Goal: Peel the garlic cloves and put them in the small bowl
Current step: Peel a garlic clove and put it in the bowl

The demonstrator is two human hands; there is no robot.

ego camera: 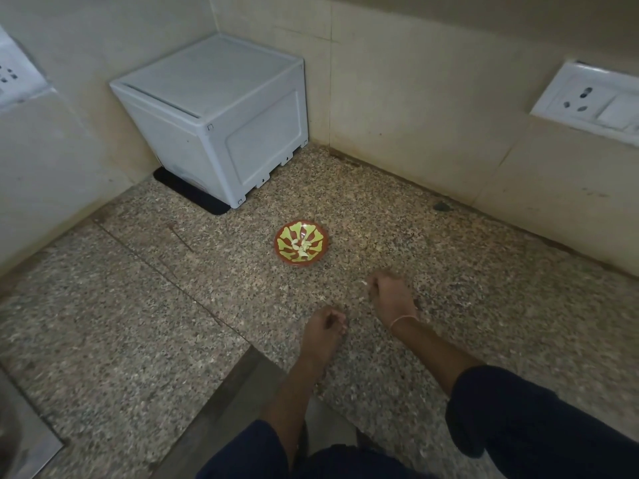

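Observation:
A small red bowl (301, 244) with a green leaf pattern sits on the speckled granite counter (173, 305). Several pale peeled garlic cloves (302, 246) lie in its middle. My right hand (390, 293) hovers just right of and nearer than the bowl, fingers curled, pinching a small white garlic clove (364, 282) at its fingertips. My left hand (324, 328) is lower and nearer to me, with its fingers curled inward. A pale bit shows at its fingertips, but whether it holds anything is unclear.
A grey plastic box (221, 115) stands in the back corner against the tiled walls. A white socket plate (587, 100) is on the right wall, another on the far left (14, 74). A metal sink edge (20, 440) shows at bottom left.

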